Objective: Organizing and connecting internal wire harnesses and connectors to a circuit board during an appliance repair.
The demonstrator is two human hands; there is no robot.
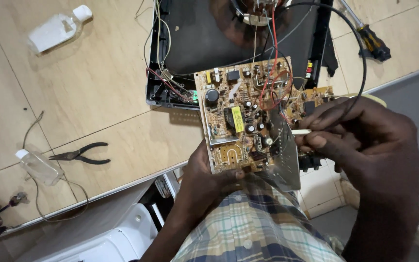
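Note:
My left hand (204,177) grips the near edge of a tan circuit board (241,114) crowded with capacitors, coils and a yellow-labelled part, holding it tilted up over my lap. Red, black and white wires run from the board up into a black television casing (209,36) lying face down on the bench. My right hand (360,140) is at the board's right edge, fingers pinched on a thin white stick (300,131) that points at the board. A metal heat-sink plate (284,160) stands on the board's right side.
The wooden bench (98,97) holds black pliers (81,154), two small clear bottles (59,30) (39,166), loose wire and a black-and-yellow screwdriver (372,41) at the far right. A white plastic object (117,237) sits below the bench edge.

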